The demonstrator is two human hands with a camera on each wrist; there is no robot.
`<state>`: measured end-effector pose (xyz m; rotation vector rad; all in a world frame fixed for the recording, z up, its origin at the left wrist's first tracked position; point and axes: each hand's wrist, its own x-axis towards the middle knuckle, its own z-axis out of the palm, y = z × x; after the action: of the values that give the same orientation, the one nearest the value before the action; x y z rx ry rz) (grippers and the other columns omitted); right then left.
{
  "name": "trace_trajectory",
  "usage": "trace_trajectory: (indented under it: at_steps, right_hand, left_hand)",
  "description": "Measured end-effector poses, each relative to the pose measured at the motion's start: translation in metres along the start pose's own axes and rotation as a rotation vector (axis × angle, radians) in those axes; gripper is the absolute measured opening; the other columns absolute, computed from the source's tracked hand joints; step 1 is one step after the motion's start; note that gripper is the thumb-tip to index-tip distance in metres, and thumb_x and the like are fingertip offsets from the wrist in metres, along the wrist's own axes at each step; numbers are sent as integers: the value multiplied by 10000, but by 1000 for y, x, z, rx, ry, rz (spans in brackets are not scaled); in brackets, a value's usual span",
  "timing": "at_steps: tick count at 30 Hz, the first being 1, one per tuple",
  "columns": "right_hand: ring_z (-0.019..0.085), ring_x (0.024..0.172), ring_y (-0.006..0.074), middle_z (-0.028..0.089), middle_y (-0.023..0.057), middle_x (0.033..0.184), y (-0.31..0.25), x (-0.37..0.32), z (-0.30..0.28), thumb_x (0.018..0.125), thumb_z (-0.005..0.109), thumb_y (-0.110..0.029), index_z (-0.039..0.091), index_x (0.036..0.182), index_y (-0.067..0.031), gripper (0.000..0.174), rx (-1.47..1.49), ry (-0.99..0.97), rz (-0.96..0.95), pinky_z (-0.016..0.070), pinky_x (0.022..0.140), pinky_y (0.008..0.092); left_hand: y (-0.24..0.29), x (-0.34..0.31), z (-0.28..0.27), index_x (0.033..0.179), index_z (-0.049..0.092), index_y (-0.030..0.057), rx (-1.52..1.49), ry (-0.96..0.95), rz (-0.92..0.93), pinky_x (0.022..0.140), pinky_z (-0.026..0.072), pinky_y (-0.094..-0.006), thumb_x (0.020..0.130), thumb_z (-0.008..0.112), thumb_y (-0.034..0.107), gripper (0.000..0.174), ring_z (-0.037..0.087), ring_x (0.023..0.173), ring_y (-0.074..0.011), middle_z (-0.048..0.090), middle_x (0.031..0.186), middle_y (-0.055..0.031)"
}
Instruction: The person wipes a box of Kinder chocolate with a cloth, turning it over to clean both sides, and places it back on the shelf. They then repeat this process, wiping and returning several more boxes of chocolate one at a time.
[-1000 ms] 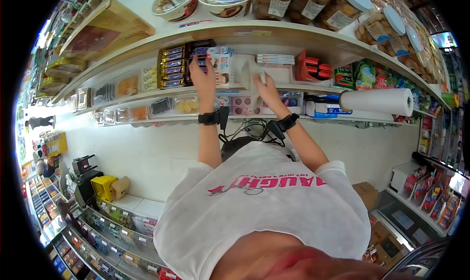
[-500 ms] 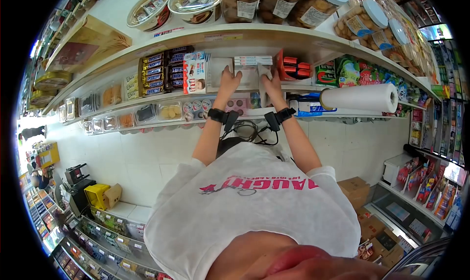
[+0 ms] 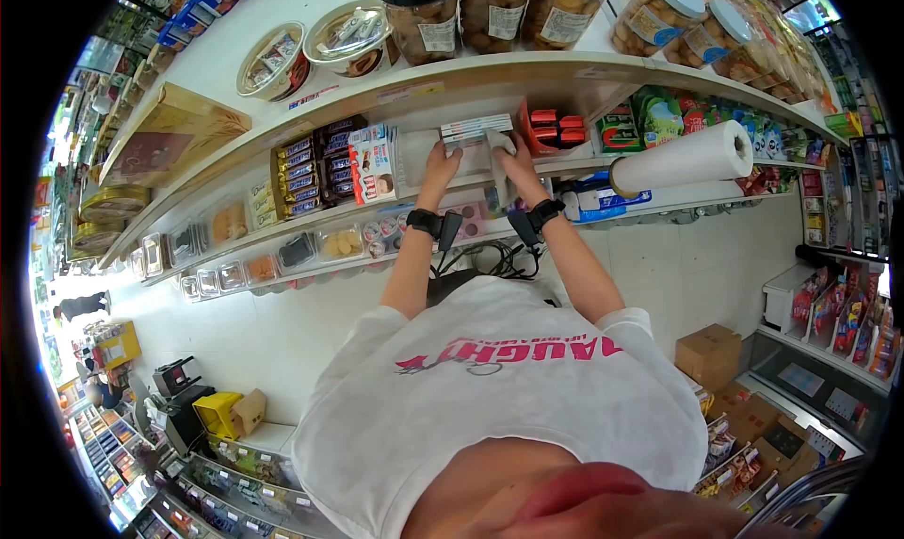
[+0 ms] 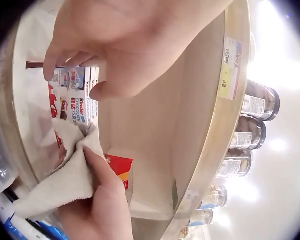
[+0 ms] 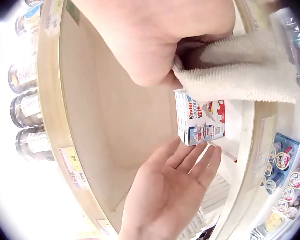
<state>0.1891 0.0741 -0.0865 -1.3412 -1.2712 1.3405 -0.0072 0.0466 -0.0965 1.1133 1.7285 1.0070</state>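
A small stack of Kinder chocolate boxes (image 3: 476, 127) lies on the middle shelf between my hands. My left hand (image 3: 439, 169) is at the stack's left end, fingers extended along the box edge in the right wrist view. At the other end, my right hand (image 3: 521, 170) grips a cream-white cloth (image 4: 65, 175), its thumb pressed on the folds. Part of the cloth hangs past the fingers and overlaps the nearest boxes (image 4: 72, 97) in the left wrist view.
Upright Kinder boxes (image 3: 373, 167) and Snickers cartons (image 3: 299, 176) stand to the left. On the right are a red display box (image 3: 551, 129) and a white plastic roll (image 3: 683, 158) jutting out. Jars (image 3: 419, 26) line the shelf above; packaged snacks fill the one below.
My left hand has moved right from the upright Kinder boxes to the stack's left end. My right hand, with the cloth, has moved to the stack's right end. The head view has shifted.
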Motion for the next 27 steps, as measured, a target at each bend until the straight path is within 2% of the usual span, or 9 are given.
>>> trace_trajectory:
  at_steps: [4,7,10,12,16,19,22,25,27]
  right_hand:
    - [558,1219,269,583,168,1349,1,-3,-3,876,668,-209,432,1450,33,666,-41,4,41,420,1041,341]
    - [562,1229,291,591,194,1336,0,-10,-3,865,674,-227,447,1428,38,662,-84,54,17,421,1047,353]
    - [565,1250,327,600,230,1322,-18,-20,-4,852,676,-240,460,1402,47,657,-104,85,15,422,1059,374]
    - [584,1215,323,619,223,1285,-37,-30,-7,854,684,-244,480,1374,46,629,-135,77,34,432,1043,373]
    - [603,1165,277,634,183,1252,-40,-45,-14,857,699,-231,502,1346,34,590,30,33,119,459,996,359]
    - [613,1120,223,640,138,1229,-60,-61,-18,878,708,-213,515,1347,23,559,201,40,213,480,946,332]
    - [624,1067,173,650,93,1196,-77,-73,-22,917,708,-190,533,1342,12,502,350,19,271,498,892,306]
    - [624,1068,165,655,85,1192,-92,-83,-27,937,698,-204,541,1334,11,478,407,-40,304,498,896,313]
    - [617,1092,168,652,100,1211,-90,-86,-30,944,690,-230,530,1348,18,501,384,-15,288,487,918,311]
  left_hand:
    - [-2,-3,2,1187,609,-48,35,19,24,922,508,-432,850,667,229,440,647,1092,-426,688,1109,-274]
    - [0,-12,2,1100,636,-74,145,154,184,725,490,-409,861,683,227,387,620,786,-318,669,855,-181]
    - [-7,-7,4,1124,662,-51,62,289,413,733,493,-411,834,728,231,410,620,801,-331,663,897,-187]
    - [5,-13,-4,1104,673,-50,131,314,388,790,513,-439,796,766,202,409,640,856,-387,656,945,-209]
    - [34,-32,-20,1123,678,-36,234,404,429,784,521,-450,788,805,209,434,634,836,-391,623,938,-185]
    - [50,-46,-33,1048,676,-35,102,350,336,746,517,-429,808,814,241,392,634,816,-364,619,937,-188]
    - [61,-52,-43,995,623,-18,35,340,530,621,460,-356,878,771,296,366,556,698,-235,583,835,-127]
    - [76,-64,-58,1036,569,-16,-74,166,178,683,494,-369,938,715,300,362,601,741,-278,614,887,-199]
    - [81,-73,-65,1074,553,-12,-34,211,127,689,477,-357,977,666,291,338,583,756,-247,612,865,-184]
